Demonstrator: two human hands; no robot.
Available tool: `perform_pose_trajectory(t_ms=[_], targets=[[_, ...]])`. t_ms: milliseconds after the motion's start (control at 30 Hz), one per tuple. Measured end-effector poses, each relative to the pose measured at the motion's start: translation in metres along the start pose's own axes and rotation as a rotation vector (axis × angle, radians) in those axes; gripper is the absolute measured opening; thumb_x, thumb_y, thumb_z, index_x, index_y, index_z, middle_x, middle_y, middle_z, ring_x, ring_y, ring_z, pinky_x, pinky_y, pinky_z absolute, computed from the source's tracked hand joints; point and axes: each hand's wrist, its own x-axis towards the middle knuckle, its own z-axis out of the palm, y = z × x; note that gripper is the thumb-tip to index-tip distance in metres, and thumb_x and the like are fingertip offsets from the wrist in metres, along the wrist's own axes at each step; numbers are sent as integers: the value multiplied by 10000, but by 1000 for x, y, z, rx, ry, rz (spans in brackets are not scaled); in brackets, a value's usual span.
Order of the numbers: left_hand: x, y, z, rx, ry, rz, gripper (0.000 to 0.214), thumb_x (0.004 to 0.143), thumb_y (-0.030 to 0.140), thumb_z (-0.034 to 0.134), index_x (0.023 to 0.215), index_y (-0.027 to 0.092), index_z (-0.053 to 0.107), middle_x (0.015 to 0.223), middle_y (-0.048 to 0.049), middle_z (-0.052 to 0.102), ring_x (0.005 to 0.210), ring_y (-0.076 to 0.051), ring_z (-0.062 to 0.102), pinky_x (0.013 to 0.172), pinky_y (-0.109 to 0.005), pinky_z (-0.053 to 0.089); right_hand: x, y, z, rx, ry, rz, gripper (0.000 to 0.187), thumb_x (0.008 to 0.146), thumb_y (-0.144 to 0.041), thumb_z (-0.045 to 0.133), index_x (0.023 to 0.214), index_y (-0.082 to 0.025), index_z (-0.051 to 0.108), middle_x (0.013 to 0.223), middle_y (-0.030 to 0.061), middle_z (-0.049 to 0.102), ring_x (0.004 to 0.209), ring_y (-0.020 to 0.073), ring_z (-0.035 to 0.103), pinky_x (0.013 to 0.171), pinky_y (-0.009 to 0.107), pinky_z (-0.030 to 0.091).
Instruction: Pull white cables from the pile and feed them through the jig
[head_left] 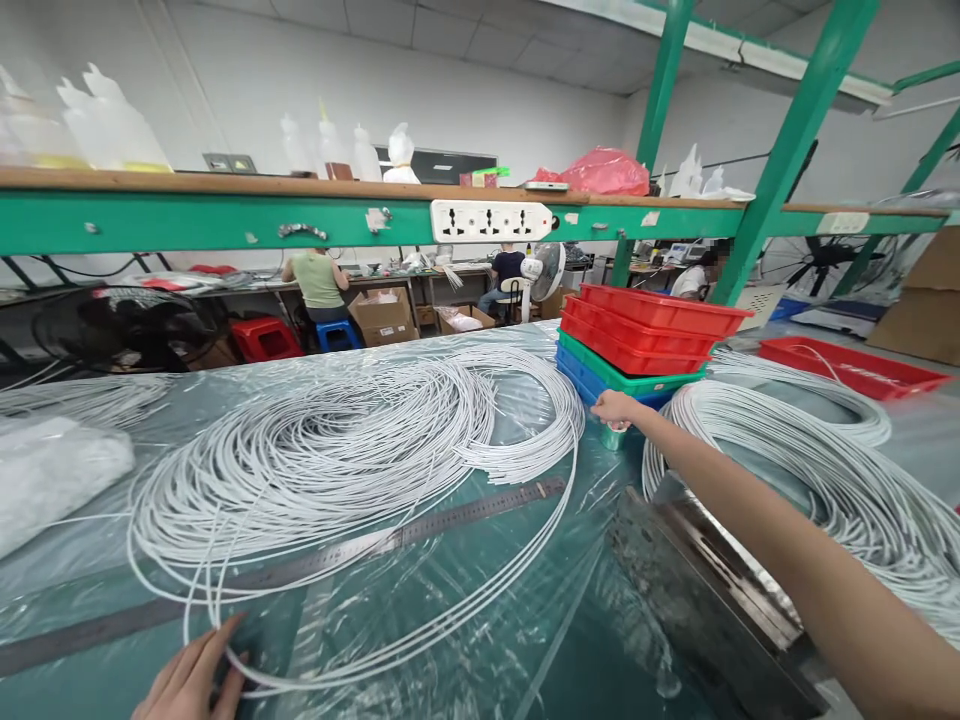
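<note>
My left hand (191, 675), at the bottom left, has its fingers closed round a few strands of thin white cable (420, 645). Those strands sweep in a wide loop across the table toward the right. Beside them lies a large coiled heap of white cables (330, 450). My right hand (615, 408) is stretched far forward, its fingers pinched together close to the right edge of the coil. What is between those fingers is hidden. Just below that hand sits a small greenish roll, perhaps tape (613, 438). A long steel ruler (450, 520) lies flat, partly under the cables.
Stacked red, green and blue trays (637, 345) stand behind my right hand. Another cable coil (795, 460) and a dark metal machine (697, 590) are at right. A plastic bag (60, 475) lies at left. A power strip (491, 221) is fixed to the green shelf; people sit beyond.
</note>
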Motion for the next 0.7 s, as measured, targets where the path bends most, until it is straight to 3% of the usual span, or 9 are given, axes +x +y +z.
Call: perform_pose_trajectory(t_ms=[67, 167, 300, 400, 500, 633, 700], targets=[[-1, 2, -4, 6, 19, 2, 513, 816, 433, 374, 1219, 198, 586, 1120, -130, 702, 1046, -359, 659, 896, -496, 524, -15, 8, -4, -107, 77, -35, 277, 889, -304, 546, 925, -131, 759, 828, 125, 730, 835, 235, 715, 705, 274, 524], [-5, 5, -10, 36, 43, -5, 534, 828, 354, 347, 1306, 197, 528, 1173, -137, 675, 1070, -350, 650, 926, -500, 509, -39, 17, -7, -191, 230, -59, 286, 885, -293, 546, 1031, -166, 756, 1063, 149, 720, 1047, 278, 677, 835, 327, 509], [-17, 19, -27, 62, 45, 1, 538, 873, 405, 350, 1341, 181, 493, 1188, -153, 656, 1122, -357, 623, 924, -495, 510, -67, 23, -8, -149, 316, -71, 327, 893, -314, 511, 1097, -197, 739, 1144, 147, 702, 1107, 299, 653, 866, 354, 496], [-34, 40, -48, 51, 51, 24, 540, 879, 459, 383, 1310, 160, 512, 1214, -162, 647, 1152, -350, 606, 941, -486, 512, -79, 27, -1, -70, 334, -66, 342, 894, -327, 480, 1082, -214, 742, 1141, 157, 703, 1116, 306, 651, 852, 364, 494], [-58, 71, -78, 34, 59, 47, 492, 900, 426, 409, 1287, 147, 528, 1236, -159, 636, 1155, -319, 604, 968, -467, 506, -78, 36, 19, 4, 340, -59, 334, 869, -348, 472, 1004, -267, 766, 1143, 209, 692, 1101, 301, 658, 816, 384, 478], [-95, 111, -125, 16, 119, 53, 349, 954, 313, 413, 1242, 188, 567, 1209, -116, 652, 1122, -250, 617, 972, -411, 506, -50, 61, 52, 52, 335, -99, 259, 750, -457, 485, 731, -412, 739, 1080, 230, 695, 1002, 288, 681, 752, 432, 443], [-116, 125, -147, 27, 194, 50, 300, 971, 262, 407, 1207, 206, 583, 1160, -95, 667, 1084, -219, 625, 953, -378, 506, -35, 70, 61, 66, 423, -154, 293, 705, -531, 453, 733, -463, 737, 982, 295, 677, 923, 310, 692, 697, 482, 412]])
